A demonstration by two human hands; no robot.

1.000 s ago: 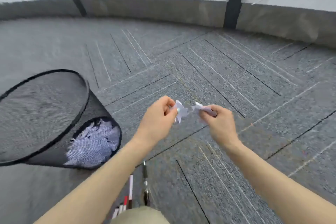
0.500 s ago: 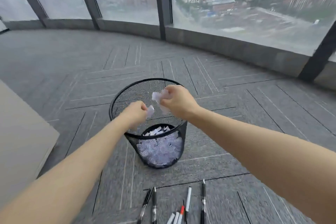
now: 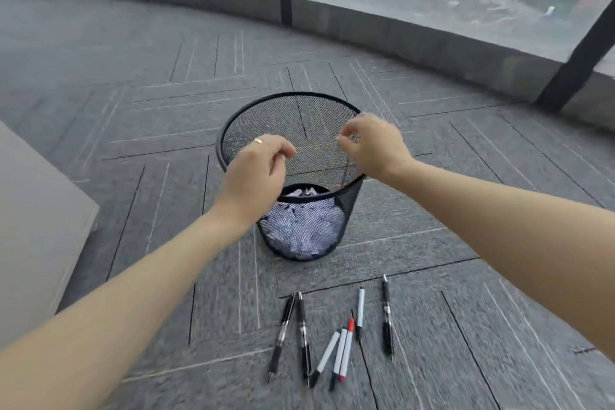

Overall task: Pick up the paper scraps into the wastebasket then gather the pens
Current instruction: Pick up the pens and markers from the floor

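Note:
A black mesh wastebasket [image 3: 233,130] stands upright on the grey carpet, with white paper scraps [image 3: 304,230] piled in its bottom. My left hand [image 3: 256,173] hovers over the near left of its rim, fingers loosely curled, nothing in them. Over the right side of the rim is my right hand [image 3: 374,146], also holding nothing, fingers apart. Several pens [image 3: 336,329] lie scattered on the carpet in front of the basket, black ones and white ones, one with a red cap.
A beige cabinet or box [image 3: 36,230] stands at the left edge. A low grey ledge [image 3: 416,33] under tall windows curves along the far side, with a dark window post [image 3: 579,50] at the right.
Both hands held paper scraps above the basket half a second ago; now the scraps are gone from the fingers and both hands are spread apart over the rim.

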